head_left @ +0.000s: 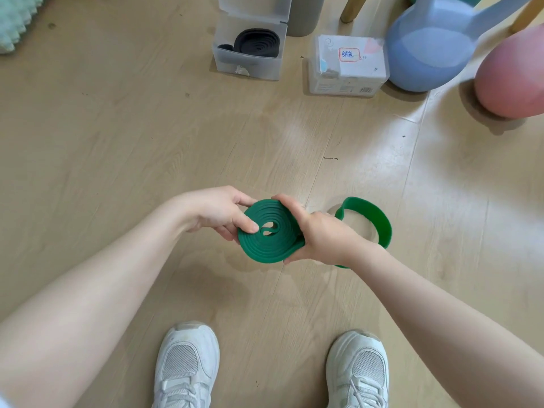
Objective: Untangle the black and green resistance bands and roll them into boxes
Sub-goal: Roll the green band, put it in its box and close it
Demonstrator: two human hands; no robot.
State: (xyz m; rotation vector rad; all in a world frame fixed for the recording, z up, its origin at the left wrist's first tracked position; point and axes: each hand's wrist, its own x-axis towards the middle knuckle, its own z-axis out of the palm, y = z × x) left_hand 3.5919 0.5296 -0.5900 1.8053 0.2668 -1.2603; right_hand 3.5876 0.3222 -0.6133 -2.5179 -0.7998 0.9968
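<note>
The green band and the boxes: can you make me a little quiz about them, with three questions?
1. True or false: the black band already lies coiled inside the open clear box.
2. Which hands hold the green band? A) left hand only B) right hand only C) both
3. Fill in: the box with the label on its lid is ____ (open or closed).

Key:
1. True.
2. C: the left hand and the right hand both grip the coil, while a loose loop of it hangs unrolled beside the right hand.
3. Closed.
</note>
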